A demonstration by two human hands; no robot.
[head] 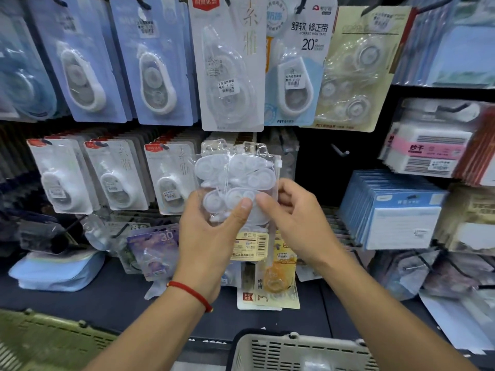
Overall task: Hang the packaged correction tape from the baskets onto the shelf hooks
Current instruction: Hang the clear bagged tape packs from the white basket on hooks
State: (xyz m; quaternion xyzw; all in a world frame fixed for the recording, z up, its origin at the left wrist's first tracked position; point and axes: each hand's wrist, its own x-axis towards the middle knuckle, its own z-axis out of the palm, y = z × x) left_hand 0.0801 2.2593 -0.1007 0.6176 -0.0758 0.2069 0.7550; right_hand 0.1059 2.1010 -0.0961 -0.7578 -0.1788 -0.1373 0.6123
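While two bare arms reach up from the bottom of the view, a grey basket [300, 349] with slots in its wall sits closest of all, low in the middle, and a green basket [48, 336] sits at the bottom left. Just past them, both hands hold one clear pack of correction tape [235, 183] up in front of the shelf. The left hand [211, 231], with a red string [192, 293] round its wrist, grips the pack from the left side, and its thumb presses on the front. The right hand [297, 218] grips the right edge of the same pack, with its fingers curled behind and its thumb on the front. Inside the pack are several little white tape rollers, and a yellow label [249, 246] hangs at its lower end. Behind the hands, on the dark shelf board [107, 290], lie a purple pack [154, 250], an orange pack [278, 277] and a soft blue pouch [56, 271]. Farther back, a row of white packs [115, 175] hangs on hooks to the left of the held pack, and a bare hook [340, 151] sticks out to its right. Blue boxes [393, 210] stand at the right. Highest and farthest, big blue packs [155, 62] and a white pack marked 20 [297, 62] hang in the top row.
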